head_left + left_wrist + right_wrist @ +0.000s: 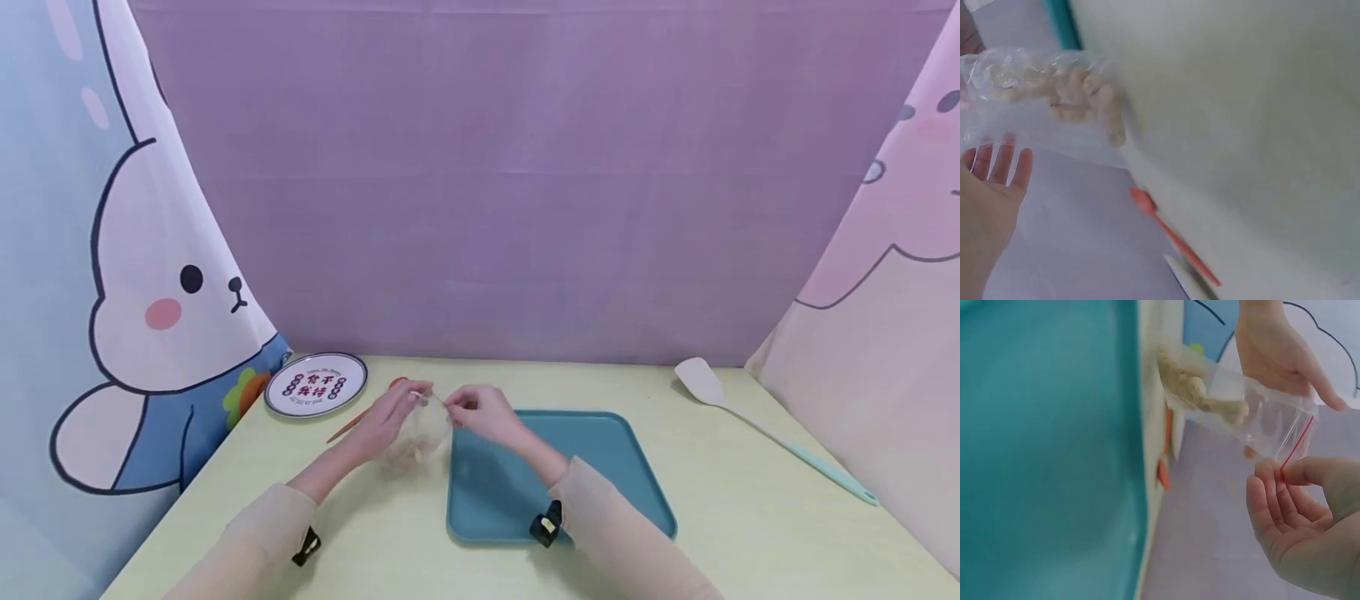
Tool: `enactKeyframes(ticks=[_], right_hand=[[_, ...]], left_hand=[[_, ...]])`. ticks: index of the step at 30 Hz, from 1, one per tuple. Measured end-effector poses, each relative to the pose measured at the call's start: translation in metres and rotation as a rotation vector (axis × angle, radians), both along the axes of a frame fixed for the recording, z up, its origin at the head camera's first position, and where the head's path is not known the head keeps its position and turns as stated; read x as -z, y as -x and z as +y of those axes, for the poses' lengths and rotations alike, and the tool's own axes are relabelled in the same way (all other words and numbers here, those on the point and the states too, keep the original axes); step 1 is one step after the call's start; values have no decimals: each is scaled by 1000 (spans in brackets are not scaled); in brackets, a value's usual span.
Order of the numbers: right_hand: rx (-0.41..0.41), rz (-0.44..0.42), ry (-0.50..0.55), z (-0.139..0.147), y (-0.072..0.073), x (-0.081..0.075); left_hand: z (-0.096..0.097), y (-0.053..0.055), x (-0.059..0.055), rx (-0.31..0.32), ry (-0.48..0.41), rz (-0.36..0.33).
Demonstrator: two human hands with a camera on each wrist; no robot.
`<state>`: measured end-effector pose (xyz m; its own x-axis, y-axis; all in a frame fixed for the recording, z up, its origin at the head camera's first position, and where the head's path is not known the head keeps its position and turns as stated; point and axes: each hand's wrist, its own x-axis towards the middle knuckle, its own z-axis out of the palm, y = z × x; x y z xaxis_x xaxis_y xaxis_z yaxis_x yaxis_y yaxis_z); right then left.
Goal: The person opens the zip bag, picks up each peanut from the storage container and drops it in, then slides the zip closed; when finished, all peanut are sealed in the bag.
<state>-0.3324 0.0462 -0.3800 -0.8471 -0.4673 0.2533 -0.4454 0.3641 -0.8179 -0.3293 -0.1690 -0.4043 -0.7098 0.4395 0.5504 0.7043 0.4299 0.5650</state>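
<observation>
A clear zip bag (pixel 422 440) with a red seal line hangs above the table between both hands. Inside are beige, knobbly pieces (pixel 1085 94) that look like peanuts in the shell. My right hand (pixel 483 412) pinches one top corner of the bag (pixel 1266 422) between thumb and fingertips, at the end of the red line. My left hand (pixel 1279 353) lies along the bag's other side, fingers extended and thumb standing away. In the left wrist view the fingers of the left hand (pixel 991 194) are spread beside the plastic.
A teal tray (pixel 562 475) lies under the right forearm. Back left are a round white plate (pixel 315 385) with red characters and an orange spoon (pixel 1175 234), partly behind the left hand in the head view. A white spatula (pixel 757 423) with a mint handle lies at the right.
</observation>
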Motion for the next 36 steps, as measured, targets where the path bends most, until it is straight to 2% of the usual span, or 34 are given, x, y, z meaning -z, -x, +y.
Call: enactKeyframes(ticks=[5, 11, 13, 16, 20, 23, 26, 29, 31, 36], right_hand=[[-21, 63, 33, 7, 2, -20], [-107, 80, 94, 15, -8, -46], [-119, 84, 91, 18, -9, -48], [-121, 74, 78, 25, -4, -42], [-98, 52, 9, 36, 0, -33], [-89, 91, 5, 43, 0, -28], [-51, 158, 80, 45, -9, -36], [-16, 200, 156, 45, -20, -49], [-7, 216, 169, 45, -24, -55], [-7, 211, 161, 49, -23, -56]], left_hand=[[2, -1, -15, -40, -79, 111], [8, -7, -25, -12, -132, 138], [10, -8, -27, -20, -151, 142], [13, -8, -30, -39, -195, 136], [14, -8, -35, -69, -285, 89], [14, -10, -37, -98, -358, 17], [17, -18, -43, -104, -413, -57], [21, -24, -48, -81, -457, -96], [24, -27, -50, -68, -478, -120], [26, -25, -46, -82, -505, -162]])
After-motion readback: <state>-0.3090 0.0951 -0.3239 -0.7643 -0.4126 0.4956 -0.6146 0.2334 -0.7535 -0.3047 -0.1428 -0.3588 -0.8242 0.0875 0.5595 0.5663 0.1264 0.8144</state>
